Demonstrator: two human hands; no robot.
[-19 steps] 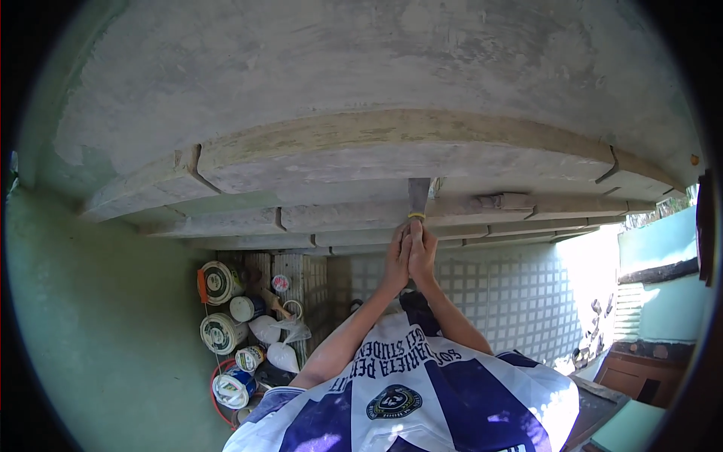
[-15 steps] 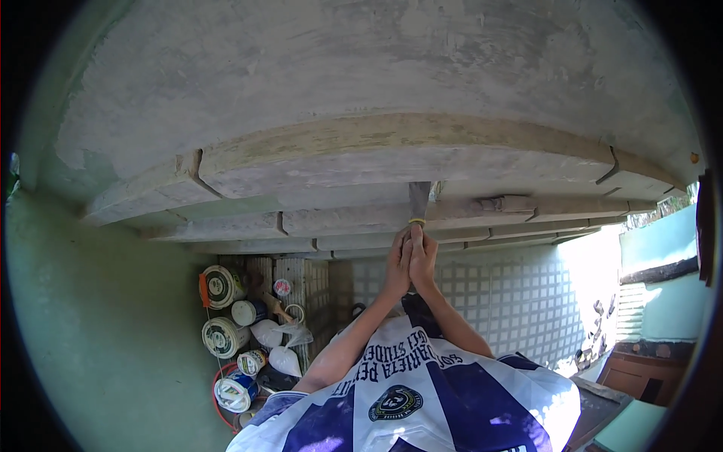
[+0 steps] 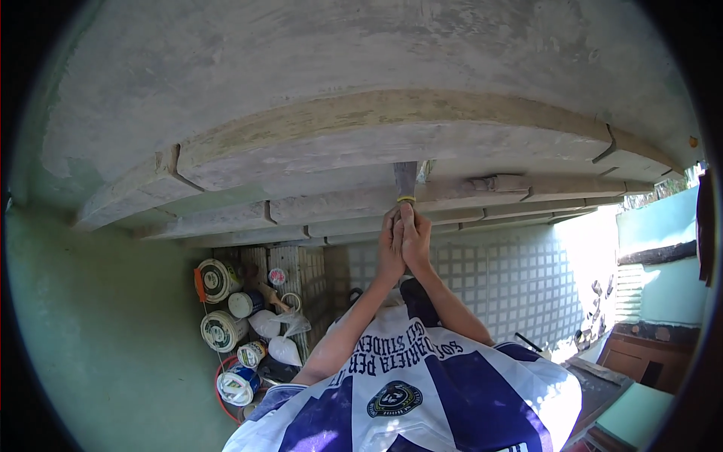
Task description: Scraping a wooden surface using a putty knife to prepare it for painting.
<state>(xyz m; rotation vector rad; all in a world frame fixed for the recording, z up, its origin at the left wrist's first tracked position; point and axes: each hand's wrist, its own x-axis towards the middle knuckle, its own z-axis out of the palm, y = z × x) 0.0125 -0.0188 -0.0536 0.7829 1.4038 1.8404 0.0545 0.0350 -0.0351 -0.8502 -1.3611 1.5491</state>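
My left hand (image 3: 389,245) and my right hand (image 3: 416,242) are pressed together, palm to palm, in front of my chest. Between them they grip a scraper (image 3: 405,178), its handle hidden by the fingers. A yellow band shows just above the fingertips, and the wide grey blade points away from me. The blade's far end meets the lower edge of the nearest-looking pale plastered ledge (image 3: 376,141); whether it touches is hard to tell. Just right of the blade lies a small light patch on the ledge behind.
More grooved ledges (image 3: 339,205) run across, one bearing a greyish block (image 3: 497,183). At left, several paint buckets (image 3: 224,331) and clear plastic bags of white material (image 3: 284,349) stand by a green wall (image 3: 113,331). A brown wooden piece (image 3: 648,358) is at right.
Both hands and the scraper appear a little higher and further left in the picture. The ledges have shifted up and left too, as the view moved. The grip is the same.
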